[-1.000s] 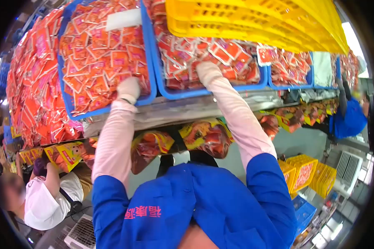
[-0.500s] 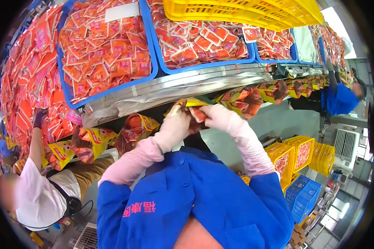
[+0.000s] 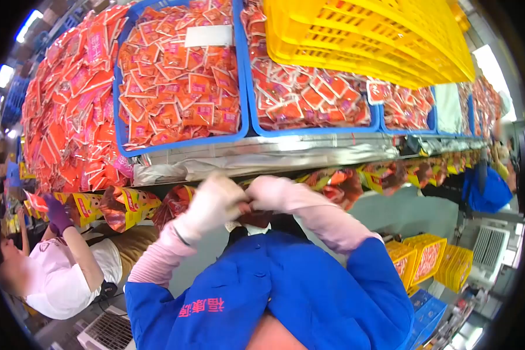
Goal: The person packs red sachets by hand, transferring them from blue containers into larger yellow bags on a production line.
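Note:
My left hand [image 3: 216,198], in a pale glove and slightly blurred, is closed, its fingertips meeting the right hand's above my chest. My right hand [image 3: 271,193], also in a pale glove, is bent inward and closed. Between and just below them shows part of a dark red bag [image 3: 256,219], pinched by both hands; its upper part is hidden by the fingers. Yellow and red printed bags, such as one on the left [image 3: 129,208] and one on the right [image 3: 339,185], hang in a row along the line's edge.
Blue crates [image 3: 246,125] full of red packets stand beyond the metal edge, with a heap of packets [image 3: 70,111] at left. A yellow crate [image 3: 367,44] overhangs them. A co-worker in white [image 3: 58,274] is at left, another in blue [image 3: 489,189] far right.
My hands have drawn closer together and lower, and the bag's open mouth no longer shows. The view has shifted. The left co-worker's gloved hand has left the heap and is near a red packet.

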Demonstrator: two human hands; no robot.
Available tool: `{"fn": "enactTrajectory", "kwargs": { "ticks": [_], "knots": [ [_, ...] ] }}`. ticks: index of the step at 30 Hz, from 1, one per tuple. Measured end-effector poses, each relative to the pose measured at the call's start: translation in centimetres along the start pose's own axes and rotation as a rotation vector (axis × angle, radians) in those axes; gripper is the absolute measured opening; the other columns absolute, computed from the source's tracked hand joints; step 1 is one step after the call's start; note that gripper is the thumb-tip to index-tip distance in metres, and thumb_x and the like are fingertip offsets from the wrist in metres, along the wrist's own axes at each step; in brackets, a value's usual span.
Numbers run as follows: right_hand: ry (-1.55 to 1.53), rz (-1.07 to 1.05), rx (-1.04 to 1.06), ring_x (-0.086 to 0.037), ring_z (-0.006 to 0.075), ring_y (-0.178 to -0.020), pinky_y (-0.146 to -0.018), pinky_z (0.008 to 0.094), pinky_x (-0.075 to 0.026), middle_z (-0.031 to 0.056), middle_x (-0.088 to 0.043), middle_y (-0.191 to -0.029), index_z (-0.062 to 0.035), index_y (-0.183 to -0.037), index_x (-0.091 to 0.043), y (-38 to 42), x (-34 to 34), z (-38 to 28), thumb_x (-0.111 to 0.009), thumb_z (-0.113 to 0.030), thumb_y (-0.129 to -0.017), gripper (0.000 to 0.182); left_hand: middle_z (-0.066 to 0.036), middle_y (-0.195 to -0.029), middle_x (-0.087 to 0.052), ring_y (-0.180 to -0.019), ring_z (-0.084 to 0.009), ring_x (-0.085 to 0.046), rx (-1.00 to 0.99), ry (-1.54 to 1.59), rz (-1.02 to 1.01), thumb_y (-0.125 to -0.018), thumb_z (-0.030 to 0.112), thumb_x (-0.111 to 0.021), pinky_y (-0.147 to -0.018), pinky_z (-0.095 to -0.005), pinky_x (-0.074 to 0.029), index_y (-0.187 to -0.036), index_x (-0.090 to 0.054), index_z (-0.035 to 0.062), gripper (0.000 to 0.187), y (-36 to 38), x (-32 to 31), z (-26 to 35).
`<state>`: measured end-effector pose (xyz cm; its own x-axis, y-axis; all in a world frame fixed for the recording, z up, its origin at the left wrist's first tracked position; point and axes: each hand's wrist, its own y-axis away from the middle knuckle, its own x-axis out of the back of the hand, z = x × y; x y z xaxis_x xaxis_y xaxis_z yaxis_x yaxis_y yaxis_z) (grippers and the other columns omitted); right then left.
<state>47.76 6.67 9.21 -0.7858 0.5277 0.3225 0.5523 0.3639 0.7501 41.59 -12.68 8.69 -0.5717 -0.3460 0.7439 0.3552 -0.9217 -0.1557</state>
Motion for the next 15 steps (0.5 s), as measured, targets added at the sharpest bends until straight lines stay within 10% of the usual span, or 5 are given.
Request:
{"fn": "enactTrajectory", "kwargs": {
  "ticks": [3, 7, 12, 15],
  "knots": [
    [0.01, 0.653, 0.15, -0.07, 0.0312, -0.095, -0.087, 0.0422, -0.054, 0.0166, -0.073, -0.1, -0.0092, -0.104, -0.076, 2.3, 8.9, 6.6, -0.064, -0.03, -0.085, 0.03, -0.015, -0.087, -0.067, -0.088, -0.0349, -0.066, 0.363, -0.191, 0.302, -0.08, 0.01, -0.069, -0.077, -0.0431, -0.053, -0.088, -0.07, 0.0075, 0.008, -4.9, 3.2, -7.1],
    [0.303, 0.505, -0.364, -0.063, 0.0313, -0.121, -0.102, 0.0372, -0.051, 0.0147, -0.066, -0.131, -0.0103, -0.126, -0.07, -8.5, 16.2, 16.1, -0.067, -0.044, -0.089, 0.05, -0.022, -0.096, -0.072, -0.093, -0.039, -0.07, 0.857, -0.339, -0.168, -0.089, 0.05, -0.064, -0.084, -0.0475, -0.054, -0.099, -0.072, 0.0033, 0.049, -14.0, -1.7, -18.9],
    [0.256, 0.507, -0.448, -0.068, 0.0334, -0.111, -0.096, 0.0445, -0.054, 0.0176, -0.071, -0.118, -0.0115, -0.12, -0.071, -13.5, 14.2, 19.1, -0.071, -0.034, -0.084, 0.043, -0.022, -0.104, -0.072, -0.1, -0.0389, -0.07, 0.775, -0.417, -0.351, -0.084, 0.025, -0.066, -0.09, -0.0465, -0.055, -0.109, -0.074, 0.0044, 0.033, -14.1, -5.7, -22.6],
    [0.297, 0.638, -0.288, -0.067, 0.0368, -0.111, -0.094, 0.0459, -0.054, 0.0176, -0.069, -0.121, -0.0105, -0.12, -0.07, -9.2, 14.7, 16.9, -0.068, -0.04, -0.084, 0.046, -0.016, -0.093, -0.071, -0.082, -0.0238, -0.07, 0.606, 0.02, 0.16, -0.092, 0.012, -0.06, -0.075, -0.0348, -0.055, -0.111, -0.069, -0.0001, 0.025, -8.9, -2.7, -20.4]
  ]
}}
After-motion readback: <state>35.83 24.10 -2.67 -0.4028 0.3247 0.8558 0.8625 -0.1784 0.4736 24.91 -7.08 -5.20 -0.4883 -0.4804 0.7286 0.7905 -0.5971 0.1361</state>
